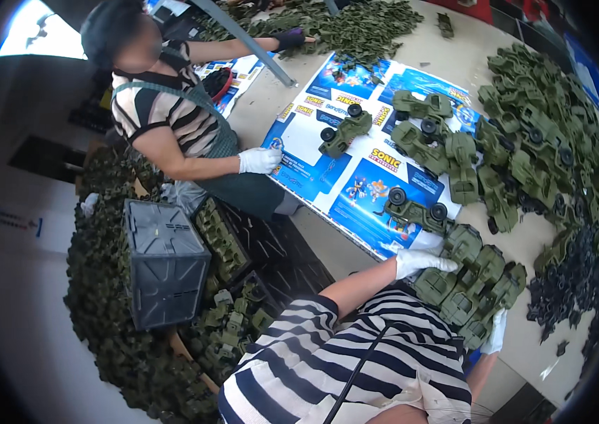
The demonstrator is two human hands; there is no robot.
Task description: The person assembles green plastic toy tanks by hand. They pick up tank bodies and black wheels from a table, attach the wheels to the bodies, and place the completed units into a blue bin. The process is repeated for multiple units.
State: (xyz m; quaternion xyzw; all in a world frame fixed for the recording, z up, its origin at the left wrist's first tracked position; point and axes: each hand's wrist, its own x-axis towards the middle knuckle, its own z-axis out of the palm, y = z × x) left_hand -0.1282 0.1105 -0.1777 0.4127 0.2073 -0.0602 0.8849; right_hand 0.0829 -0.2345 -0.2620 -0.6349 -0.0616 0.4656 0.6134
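Observation:
My left hand [423, 261], in a white glove, lies flat with fingers spread on the near-left end of a cluster of green toy truck bodies [465, 290] on the table. My right hand [495, 332], also gloved, presses against the cluster's lower right side, its fingers partly hidden behind the trucks. Just beyond my left hand a green toy truck with black wheels [416, 210] stands on a printed blue and white cardboard sheet [356, 191].
A co-worker sits at the left, one gloved hand [259, 160] on the sheet. Another wheeled truck [345, 131] stands mid-sheet. Green truck bodies [539, 141] heap at right, beside loose black wheels [568, 283]. A grey crate [165, 261] sits among green parts on the floor.

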